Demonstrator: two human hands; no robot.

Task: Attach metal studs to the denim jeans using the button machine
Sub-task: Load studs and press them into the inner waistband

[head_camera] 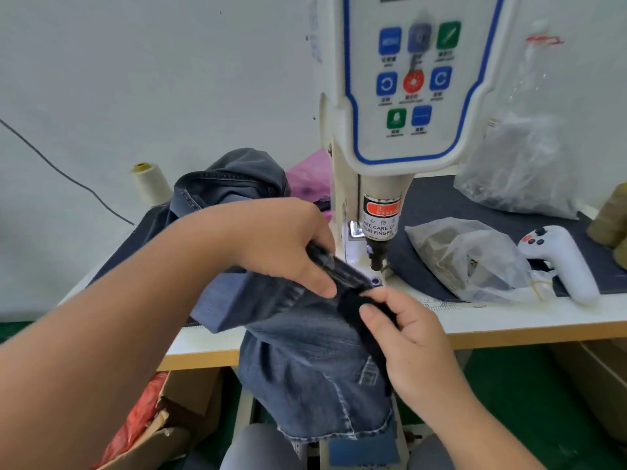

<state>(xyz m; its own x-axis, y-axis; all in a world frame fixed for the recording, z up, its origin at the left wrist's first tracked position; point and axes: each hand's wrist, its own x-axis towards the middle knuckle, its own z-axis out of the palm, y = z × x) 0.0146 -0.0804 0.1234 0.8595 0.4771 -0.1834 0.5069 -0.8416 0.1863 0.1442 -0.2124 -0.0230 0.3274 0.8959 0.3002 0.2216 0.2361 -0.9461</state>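
Dark blue denim jeans hang over the table's front edge, their waistband held up just left of the button machine. My left hand grips the folded waistband from above. My right hand pinches the dark band edge from below, thumb on top. The waistband tip lies close to the machine's punch head and the small round die under it. No stud is visible on the cloth.
More denim is piled behind my left hand. A cream thread cone stands at the back left. Plastic bags of small parts and a white controller lie to the right. Cardboard boxes sit under the table.
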